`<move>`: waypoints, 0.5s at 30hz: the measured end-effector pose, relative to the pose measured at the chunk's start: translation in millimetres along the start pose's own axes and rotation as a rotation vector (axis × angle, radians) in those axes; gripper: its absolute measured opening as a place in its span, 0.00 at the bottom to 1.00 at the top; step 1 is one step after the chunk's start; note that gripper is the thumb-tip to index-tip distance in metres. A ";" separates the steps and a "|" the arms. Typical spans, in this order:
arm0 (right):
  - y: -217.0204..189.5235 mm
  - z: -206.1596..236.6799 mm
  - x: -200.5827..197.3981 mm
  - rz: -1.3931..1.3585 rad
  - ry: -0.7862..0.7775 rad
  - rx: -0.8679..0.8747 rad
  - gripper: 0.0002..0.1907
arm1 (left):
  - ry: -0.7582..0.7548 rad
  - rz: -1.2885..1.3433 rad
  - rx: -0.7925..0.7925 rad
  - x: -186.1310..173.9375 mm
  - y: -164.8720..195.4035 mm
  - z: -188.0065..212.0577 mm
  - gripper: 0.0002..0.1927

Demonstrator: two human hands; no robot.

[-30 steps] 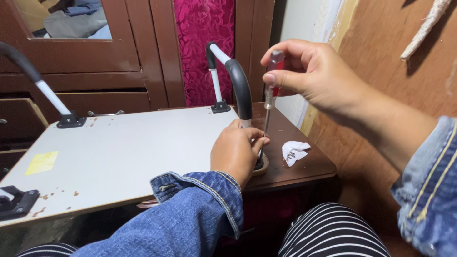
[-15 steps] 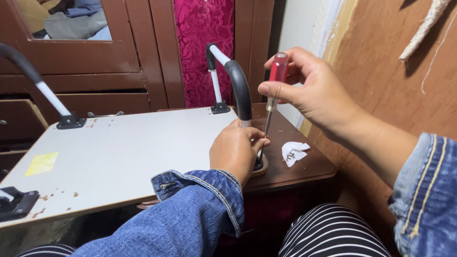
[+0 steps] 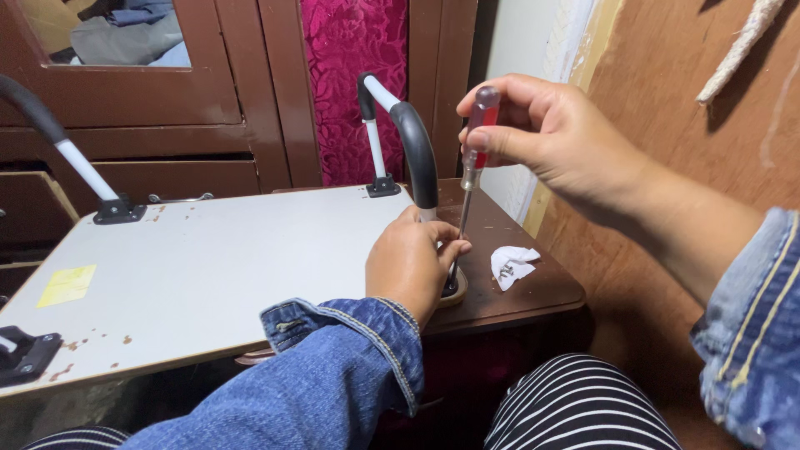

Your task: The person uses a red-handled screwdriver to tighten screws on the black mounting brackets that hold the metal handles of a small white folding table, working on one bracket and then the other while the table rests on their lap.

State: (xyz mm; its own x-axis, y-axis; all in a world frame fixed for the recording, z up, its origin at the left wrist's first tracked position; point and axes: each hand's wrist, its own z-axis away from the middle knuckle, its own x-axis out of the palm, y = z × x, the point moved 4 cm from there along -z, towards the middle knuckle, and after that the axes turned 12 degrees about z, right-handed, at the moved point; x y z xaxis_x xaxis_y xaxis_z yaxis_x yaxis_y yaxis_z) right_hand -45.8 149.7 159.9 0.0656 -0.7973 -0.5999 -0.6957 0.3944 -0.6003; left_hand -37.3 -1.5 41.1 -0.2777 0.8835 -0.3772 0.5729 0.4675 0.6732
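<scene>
- Left hand [image 3: 410, 265]: bare, with a blue denim jacket sleeve and a stitched, turned-back cuff.
- Right hand [image 3: 557, 142]: bare, with a paler, faded denim cuff.
- Legs: black-and-white striped fabric.

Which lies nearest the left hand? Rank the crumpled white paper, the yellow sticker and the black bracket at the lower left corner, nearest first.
1. Crumpled white paper, just right of the left hand, on the brown tabletop.
2. Yellow sticker, far left on the white board.
3. Black bracket, at the board's lower left corner.
</scene>
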 end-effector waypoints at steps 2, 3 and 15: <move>-0.4 -2.7 -1.9 -0.002 -0.058 0.039 0.17 | -0.022 -0.003 0.022 0.2 -2.4 0.9 0.09; -0.7 -3.4 -1.8 -0.002 -0.088 0.058 0.18 | -0.032 -0.003 0.034 0.3 -3.0 0.9 0.09; -3.5 7.8 9.0 0.072 0.148 -0.002 0.18 | 0.011 -0.067 0.030 1.2 0.8 -2.5 0.10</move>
State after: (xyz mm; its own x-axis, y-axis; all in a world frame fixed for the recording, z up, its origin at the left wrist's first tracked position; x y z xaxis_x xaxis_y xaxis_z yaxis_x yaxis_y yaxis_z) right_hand -37.2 144.7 152.6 -0.0907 -0.8254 -0.5572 -0.6961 0.4527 -0.5573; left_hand -39.0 0.0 42.8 -0.3248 0.8508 -0.4132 0.5754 0.5245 0.6276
